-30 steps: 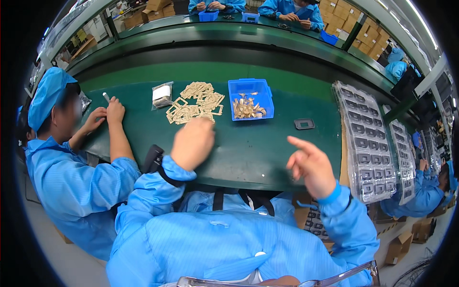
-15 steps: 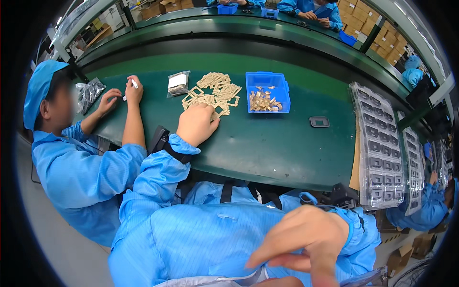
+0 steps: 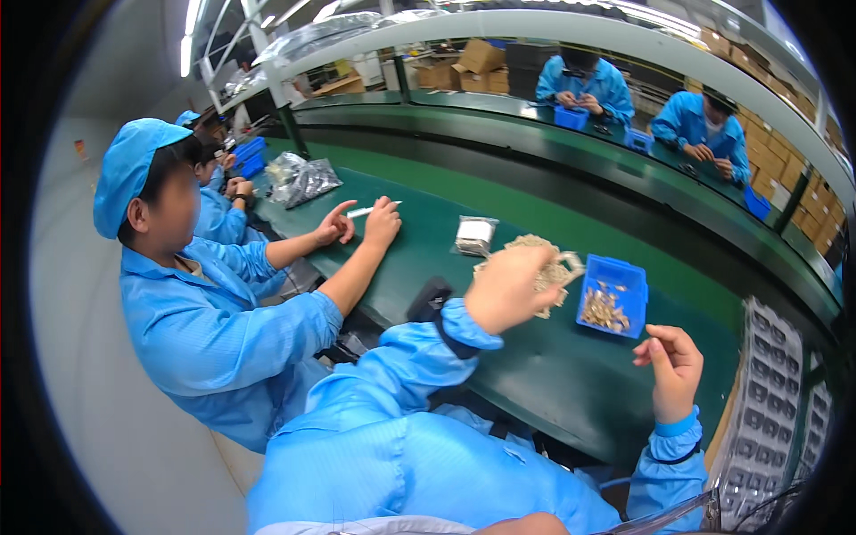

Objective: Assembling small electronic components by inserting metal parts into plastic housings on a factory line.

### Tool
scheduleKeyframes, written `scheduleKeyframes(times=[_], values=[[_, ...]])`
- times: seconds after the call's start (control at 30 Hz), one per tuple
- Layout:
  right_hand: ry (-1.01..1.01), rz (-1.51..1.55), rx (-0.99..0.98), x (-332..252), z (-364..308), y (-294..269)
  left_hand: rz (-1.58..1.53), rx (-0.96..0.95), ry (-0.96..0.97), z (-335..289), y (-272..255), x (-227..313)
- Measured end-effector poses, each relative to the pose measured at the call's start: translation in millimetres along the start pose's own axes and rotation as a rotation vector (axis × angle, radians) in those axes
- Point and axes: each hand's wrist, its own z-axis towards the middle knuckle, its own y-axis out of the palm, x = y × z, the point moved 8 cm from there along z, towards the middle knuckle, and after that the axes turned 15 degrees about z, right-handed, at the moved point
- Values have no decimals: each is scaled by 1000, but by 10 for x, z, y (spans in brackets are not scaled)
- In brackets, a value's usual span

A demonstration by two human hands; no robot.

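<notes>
My left hand (image 3: pixel 511 290) is over a pile of thin cream frames (image 3: pixel 528 242), its fingers closed on one cream rectangular frame (image 3: pixel 573 265) that sticks out toward the blue bin. The hand covers much of the pile. To the right, my right hand (image 3: pixel 675 373) is raised at the bin's near right corner. Its fingers are loosely bent and apart, and nothing shows in them. Between the hands stands the open blue bin (image 3: pixel 615 265), with small gold-coloured pieces (image 3: pixel 604 310) inside.
A bag with a white block (image 3: pixel 475 234) lies beyond my left hand. At left, a co-worker (image 3: pixel 201 294) holds a white pen-like tool (image 3: pixel 373 210) near a silvery bag (image 3: pixel 303 181). Clear trays of dark parts (image 3: pixel 769 392) stand at the right edge. More people work across the line.
My view has swung left. My left hand has lifted a cream frame from the pile. My right hand has moved from in front of my chest out over the table beside the bin.
</notes>
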Motion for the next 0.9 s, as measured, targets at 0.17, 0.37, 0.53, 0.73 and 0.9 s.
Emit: scheduleKeyframes(times=[0.17,0.37,0.53,0.73,0.9], values=[[-176,-60,139,43,380,-183,-342,11,137,474,376,593],[-168,-5,176,599,355,-446,-530,-29,129,327,979,564],[-36,-6,182,635,287,-211,-582,-122,176,151,1098,556],[46,-13,258,694,193,-322,-685,-86,188,111,1095,648],[5,-157,252,682,155,-408,-658,-117,191,78,1042,680]])
